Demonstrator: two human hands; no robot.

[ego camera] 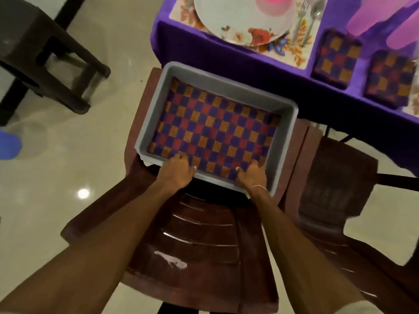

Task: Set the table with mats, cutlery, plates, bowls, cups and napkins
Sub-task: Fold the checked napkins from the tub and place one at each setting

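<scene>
A grey rectangular tray point(289, 130) rests across the arms of a brown plastic chair point(204, 241). A checked cloth point(213, 130) in purple, red and orange lines its bottom. My left hand point(175, 172) and my right hand point(251, 176) both grip the tray's near rim, fingers curled inside over the cloth's edge. On the purple-covered table point(238, 57) above lies a floral mat point(299, 53) with a white flowered plate point(240, 21), a fork point(299, 21) and a spoon point(314, 19). Two folded checked napkins point(335, 57) point(390, 78) lie to the right of the mat.
A second brown chair point(340, 184) stands to the right under the table edge. A dark stool point(45, 55) stands on the glossy tiled floor at the upper left. Blurred pink shapes point(385, 17) show at the top right, and a blue thing point(9, 145) at the left edge.
</scene>
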